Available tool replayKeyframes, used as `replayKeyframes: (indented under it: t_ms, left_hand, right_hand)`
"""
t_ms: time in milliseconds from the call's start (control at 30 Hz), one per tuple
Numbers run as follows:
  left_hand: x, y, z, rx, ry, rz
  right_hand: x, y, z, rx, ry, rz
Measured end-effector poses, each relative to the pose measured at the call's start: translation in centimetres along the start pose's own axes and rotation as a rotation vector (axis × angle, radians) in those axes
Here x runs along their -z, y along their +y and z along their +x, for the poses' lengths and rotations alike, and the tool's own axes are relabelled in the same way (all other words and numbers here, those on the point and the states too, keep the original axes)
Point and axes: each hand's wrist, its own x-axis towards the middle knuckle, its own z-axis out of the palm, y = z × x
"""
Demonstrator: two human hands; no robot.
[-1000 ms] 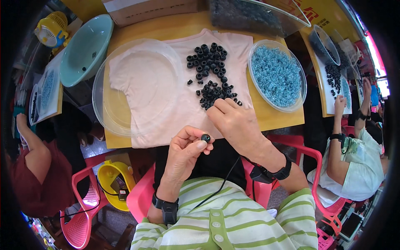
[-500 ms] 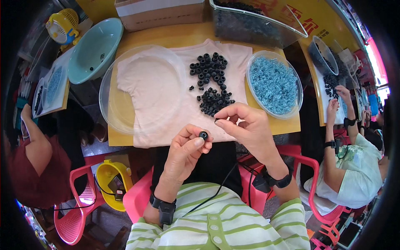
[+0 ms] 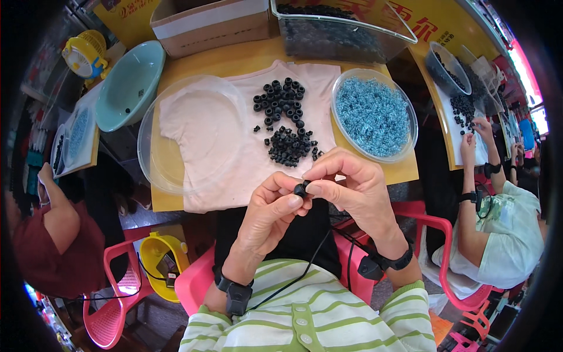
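My left hand pinches a round black hollow cap between thumb and fingertips, held above my lap at the table's near edge. Meeting it from the right, my right hand grips a small black plastic piece against the cap's opening; fingertips hide most of it. Beyond my hands, on a pale pink shirt spread over the table, lie a pile of round black caps and, nearer, a pile of smaller black pieces.
A shallow tub of bluish springs stands right; a clear round lid lies left. Behind are a cardboard box and a clear bin of black parts. A green basin sits far left. Two people sit at either side.
My right hand has moved left and down from beside the small-piece pile to the cap in my left hand. The two hands now touch at the cap. The view has shifted slightly.
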Motion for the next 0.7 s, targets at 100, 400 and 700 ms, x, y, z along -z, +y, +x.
replayKeyframes:
  t_ms: [100, 400, 700]
  left_hand:
    - [-0.2, 0.0, 0.0, 0.006, -0.001, 0.012]
    - [-1.0, -0.5, 0.1, 0.133, -0.004, -0.184]
    - [-1.2, -0.6, 0.2, 0.187, 0.028, -0.226]
  right_hand:
    - [-0.1, 0.7, -0.2, 0.075, 0.011, 0.026]
    - [-0.1, -0.2, -1.3, 0.325, 0.083, -0.487]
    - [-0.4, 0.7, -0.9, 0.491, 0.140, -0.652]
